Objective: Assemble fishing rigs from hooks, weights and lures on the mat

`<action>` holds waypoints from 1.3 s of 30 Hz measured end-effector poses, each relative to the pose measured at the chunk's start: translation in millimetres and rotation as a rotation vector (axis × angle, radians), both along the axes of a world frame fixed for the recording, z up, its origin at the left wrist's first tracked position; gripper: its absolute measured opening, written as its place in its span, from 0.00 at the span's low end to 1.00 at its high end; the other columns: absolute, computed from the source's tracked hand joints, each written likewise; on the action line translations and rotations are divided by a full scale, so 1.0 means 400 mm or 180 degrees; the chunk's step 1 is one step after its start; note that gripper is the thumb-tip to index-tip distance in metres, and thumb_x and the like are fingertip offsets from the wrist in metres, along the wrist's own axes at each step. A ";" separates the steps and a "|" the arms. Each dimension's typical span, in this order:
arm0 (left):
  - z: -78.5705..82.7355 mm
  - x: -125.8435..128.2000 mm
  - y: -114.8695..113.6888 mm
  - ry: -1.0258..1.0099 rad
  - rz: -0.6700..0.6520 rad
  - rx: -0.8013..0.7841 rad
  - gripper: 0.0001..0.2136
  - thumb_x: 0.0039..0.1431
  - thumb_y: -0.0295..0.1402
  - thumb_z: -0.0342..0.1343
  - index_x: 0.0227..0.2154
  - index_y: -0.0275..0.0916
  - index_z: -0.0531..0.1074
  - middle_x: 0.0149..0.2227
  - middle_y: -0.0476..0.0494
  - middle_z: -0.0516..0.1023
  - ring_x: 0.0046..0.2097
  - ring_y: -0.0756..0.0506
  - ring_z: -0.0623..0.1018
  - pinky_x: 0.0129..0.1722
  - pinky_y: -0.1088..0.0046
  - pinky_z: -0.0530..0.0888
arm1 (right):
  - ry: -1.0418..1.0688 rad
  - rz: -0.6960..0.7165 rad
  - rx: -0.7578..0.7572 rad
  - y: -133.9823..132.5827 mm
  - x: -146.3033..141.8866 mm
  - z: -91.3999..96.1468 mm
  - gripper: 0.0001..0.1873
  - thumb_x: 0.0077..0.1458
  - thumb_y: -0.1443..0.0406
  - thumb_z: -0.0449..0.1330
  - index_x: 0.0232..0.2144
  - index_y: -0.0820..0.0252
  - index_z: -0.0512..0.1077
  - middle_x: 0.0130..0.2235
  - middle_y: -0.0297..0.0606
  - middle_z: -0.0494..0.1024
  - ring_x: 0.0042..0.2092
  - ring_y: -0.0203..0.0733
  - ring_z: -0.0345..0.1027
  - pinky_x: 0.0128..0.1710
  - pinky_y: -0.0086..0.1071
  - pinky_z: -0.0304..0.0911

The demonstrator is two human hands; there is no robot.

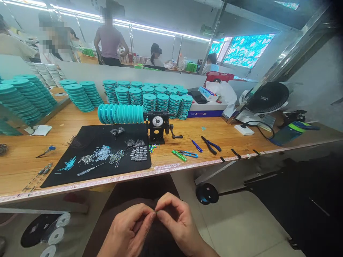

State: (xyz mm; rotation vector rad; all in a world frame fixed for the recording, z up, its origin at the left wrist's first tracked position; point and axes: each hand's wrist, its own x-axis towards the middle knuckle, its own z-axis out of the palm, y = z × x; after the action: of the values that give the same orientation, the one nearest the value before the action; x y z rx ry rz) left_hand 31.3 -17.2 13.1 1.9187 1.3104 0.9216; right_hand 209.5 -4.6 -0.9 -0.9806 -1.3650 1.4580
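My left hand (131,228) and my right hand (179,221) meet below the bench's front edge, thumbs and forefingers pinched together. A tiny greenish bit (156,212) shows between the fingertips, too small to name. Above them on the bench lies a black mat (107,171) with small parts. Among these are grey cylindrical weights (139,153), translucent pale pieces (102,152), small metal pieces (116,157), teal tubes (69,163) and a thin-shafted screwdriver (87,170). Behind the mat stands a hand-cranked winder (158,125) with a counter dial and a row of teal spools (120,114) on its shaft.
Stacks of teal spools (150,100) line the back of the bench. To the right lie pliers (211,144), a blue pen-like tool (196,145), blue snips (189,154) and a green-handled tool (179,155). A fan (268,96) and a bottle (289,132) stand farther right. Several people work behind the partition.
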 end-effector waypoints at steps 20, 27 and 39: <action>0.006 0.007 0.002 -0.0414 0.0349 -0.1047 0.14 0.61 0.41 0.52 0.26 0.38 0.74 0.18 0.57 0.51 0.20 0.52 0.54 0.18 0.80 0.58 | -0.0237 -0.0283 -0.0026 0.006 -0.019 0.011 0.13 0.57 0.58 0.63 0.25 0.59 0.70 0.27 0.32 0.68 0.31 0.38 0.59 0.34 0.31 0.56; -0.006 0.015 0.005 -0.0652 0.0875 -0.0542 0.14 0.57 0.44 0.57 0.26 0.38 0.76 0.17 0.54 0.59 0.19 0.53 0.59 0.18 0.82 0.62 | 0.0165 -0.1050 0.0013 0.041 0.017 -0.017 0.16 0.67 0.54 0.50 0.41 0.56 0.72 0.40 0.38 0.73 0.41 0.43 0.66 0.44 0.35 0.60; -0.014 0.014 0.009 -0.0163 0.0564 -0.0164 0.11 0.59 0.42 0.55 0.28 0.41 0.76 0.20 0.50 0.73 0.19 0.51 0.69 0.21 0.83 0.68 | -0.0288 -0.0310 -0.0119 0.036 0.010 -0.003 0.09 0.56 0.59 0.64 0.33 0.59 0.75 0.30 0.34 0.74 0.34 0.40 0.66 0.36 0.31 0.61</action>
State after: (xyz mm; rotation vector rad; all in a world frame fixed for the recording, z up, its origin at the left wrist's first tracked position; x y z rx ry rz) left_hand 36.8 -13.6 7.4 1.7497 1.4774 1.0067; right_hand 213.6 9.6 -2.1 -1.1337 -1.3392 1.3852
